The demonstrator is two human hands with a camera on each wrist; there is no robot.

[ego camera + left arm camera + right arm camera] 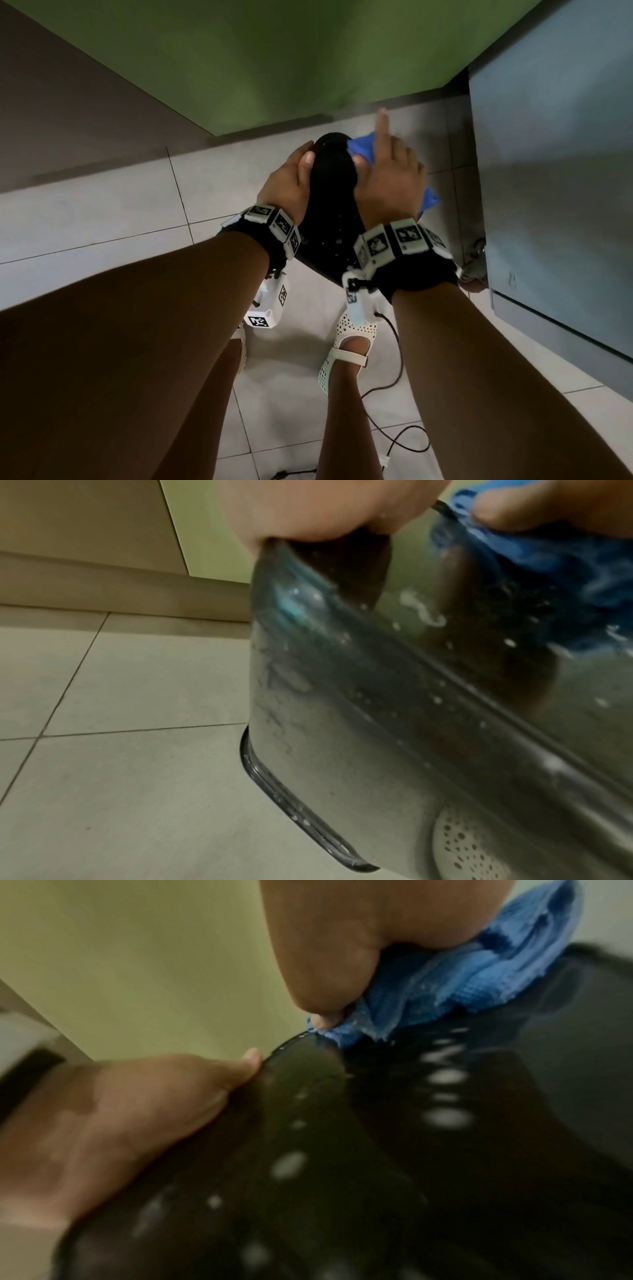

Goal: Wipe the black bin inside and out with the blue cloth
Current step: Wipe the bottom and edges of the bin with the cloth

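The black bin (330,205) is held tilted in the air over the tiled floor, and white droplets speckle its glossy side (342,1177). My left hand (301,161) grips its far end, thumb lying on top. In the left wrist view the bin's lipped rim (291,818) hangs low over the tiles. My right hand (387,171) holds the crumpled blue cloth (363,149) against the bin's right side near that same end, with the index finger sticking out straight. The thumb pins the blue cloth (462,982) to the bin's edge. Its other fingers are hidden.
A green cabinet front (257,51) stands straight ahead. On the right is a blue-grey unit (555,171) on a caster (479,246). My feet in white perforated shoes (342,359) are below the bin. A dark cable (394,394) loops on the floor.
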